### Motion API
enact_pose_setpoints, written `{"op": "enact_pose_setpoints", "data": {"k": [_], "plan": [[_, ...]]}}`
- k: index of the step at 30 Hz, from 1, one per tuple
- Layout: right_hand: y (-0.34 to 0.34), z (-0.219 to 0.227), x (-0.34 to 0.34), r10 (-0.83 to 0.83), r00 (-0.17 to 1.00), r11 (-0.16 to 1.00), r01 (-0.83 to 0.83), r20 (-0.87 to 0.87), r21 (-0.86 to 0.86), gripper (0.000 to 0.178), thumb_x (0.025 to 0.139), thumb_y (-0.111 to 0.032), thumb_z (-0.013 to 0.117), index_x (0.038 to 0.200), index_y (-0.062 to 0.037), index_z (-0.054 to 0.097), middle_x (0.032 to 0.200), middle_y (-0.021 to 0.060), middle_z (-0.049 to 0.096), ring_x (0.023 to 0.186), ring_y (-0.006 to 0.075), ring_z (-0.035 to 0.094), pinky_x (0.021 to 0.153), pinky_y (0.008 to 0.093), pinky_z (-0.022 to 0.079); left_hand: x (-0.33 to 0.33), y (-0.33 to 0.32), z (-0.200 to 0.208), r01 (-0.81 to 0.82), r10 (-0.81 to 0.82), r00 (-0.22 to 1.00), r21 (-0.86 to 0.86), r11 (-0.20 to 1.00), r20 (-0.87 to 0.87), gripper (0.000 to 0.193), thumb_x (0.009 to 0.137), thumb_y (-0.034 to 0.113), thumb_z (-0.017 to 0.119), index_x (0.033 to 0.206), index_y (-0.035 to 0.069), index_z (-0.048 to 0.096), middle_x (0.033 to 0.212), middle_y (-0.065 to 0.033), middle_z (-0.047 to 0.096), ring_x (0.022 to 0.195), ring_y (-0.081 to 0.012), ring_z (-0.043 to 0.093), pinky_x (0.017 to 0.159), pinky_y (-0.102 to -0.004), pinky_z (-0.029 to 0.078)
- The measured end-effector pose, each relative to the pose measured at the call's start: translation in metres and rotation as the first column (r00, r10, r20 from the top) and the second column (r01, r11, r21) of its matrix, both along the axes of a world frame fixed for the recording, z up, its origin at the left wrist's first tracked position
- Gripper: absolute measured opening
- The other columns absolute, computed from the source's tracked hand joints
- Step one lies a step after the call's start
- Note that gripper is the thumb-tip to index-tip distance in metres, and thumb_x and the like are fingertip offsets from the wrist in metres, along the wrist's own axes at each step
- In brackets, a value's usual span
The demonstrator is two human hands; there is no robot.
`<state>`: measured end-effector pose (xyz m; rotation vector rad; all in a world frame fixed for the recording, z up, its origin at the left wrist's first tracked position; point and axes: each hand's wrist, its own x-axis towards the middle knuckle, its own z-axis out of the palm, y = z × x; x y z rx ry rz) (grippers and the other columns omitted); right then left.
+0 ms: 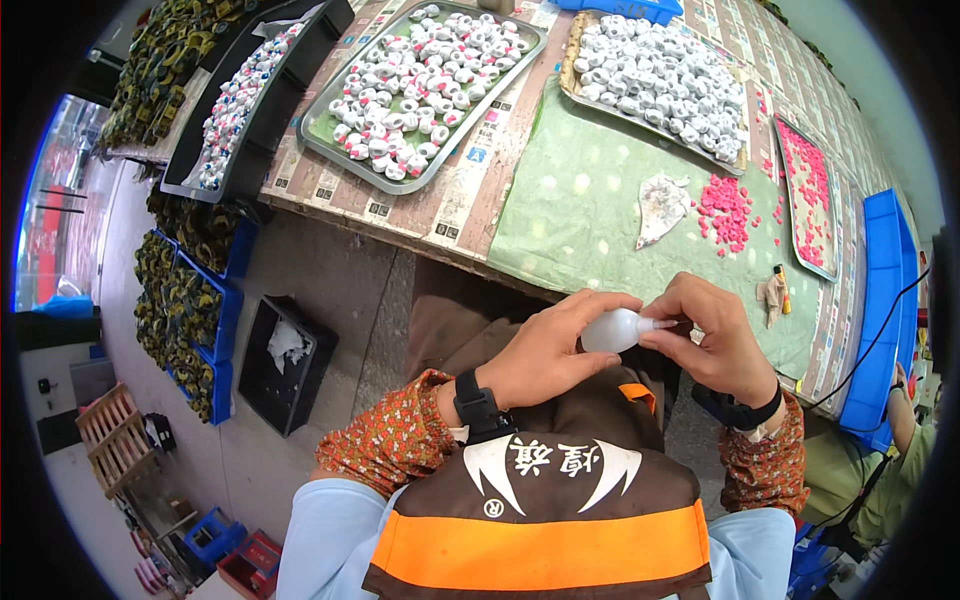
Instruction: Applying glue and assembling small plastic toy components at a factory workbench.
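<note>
Over my lap, at the table's near edge, my left hand (550, 350) is wrapped round a small white squeeze bottle (610, 331). The bottle lies sideways, its narrow tip pointing right. My right hand (712, 335) is closed in a pinch at that tip; whether a separate cap sits between the fingers I cannot tell. On the green cloth (570, 205) beyond my hands are a stained whitish scrap (662, 209) and a loose pile of small pink pieces (725, 212). A small yellow-and-black tube (783, 288) rests by a crumpled tan scrap (770, 297) to the right.
Further back stand a metal tray (470, 135) of white-and-pink pieces, another tray (655, 135) of white pieces and a narrow tray (815, 258) of pink bits. Black (290, 90) and blue bins (885, 290) flank the table. At far right a person (900, 480) is partly visible.
</note>
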<state>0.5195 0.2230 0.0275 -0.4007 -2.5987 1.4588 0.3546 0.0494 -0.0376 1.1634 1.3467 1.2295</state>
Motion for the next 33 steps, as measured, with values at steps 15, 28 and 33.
{"op": "enact_pose_setpoints", "data": {"k": [15,28,33], "plan": [[-0.020,-0.041,0.008,-0.367,0.930,0.929,0.367,-0.012,-0.041,0.041,0.090,-0.013,0.076,0.063,-0.0013,0.047,0.060,0.0030,0.037,0.060,0.0090,0.036,0.051,0.0312,0.030,0.010,0.012,-0.008,0.012,-0.010,0.994,0.017,1.000,-0.108,0.060,0.086,0.005,0.075,0.142,0.009,0.055,0.129,-0.0138,0.062,0.117,-0.0319,0.062,0.094,-0.0390,0.053],[-0.005,-0.031,0.019,-0.107,0.988,0.994,0.110,-0.112,0.022,0.020,0.090,-0.011,0.073,0.082,-0.0020,0.057,0.072,0.0069,0.050,0.060,0.0183,0.045,0.056,0.0320,0.035,0.013,0.016,-0.006,0.097,-0.098,0.995,-0.024,0.995,-0.023,0.062,0.086,0.006,0.075,0.144,0.008,0.054,0.135,-0.0151,0.061,0.123,-0.0314,0.062,0.098,-0.0390,0.052],[-0.017,-0.049,0.020,-0.318,0.948,0.947,0.318,-0.002,-0.035,0.032,0.092,-0.011,0.072,0.071,-0.0002,0.050,0.062,0.0041,0.040,0.059,0.0127,0.039,0.053,0.0336,0.030,0.016,0.018,-0.012,0.049,-0.048,0.996,0.002,0.999,-0.075,0.061,0.087,0.004,0.074,0.144,0.008,0.054,0.134,-0.0152,0.061,0.122,-0.0319,0.062,0.098,-0.0390,0.052]]}}
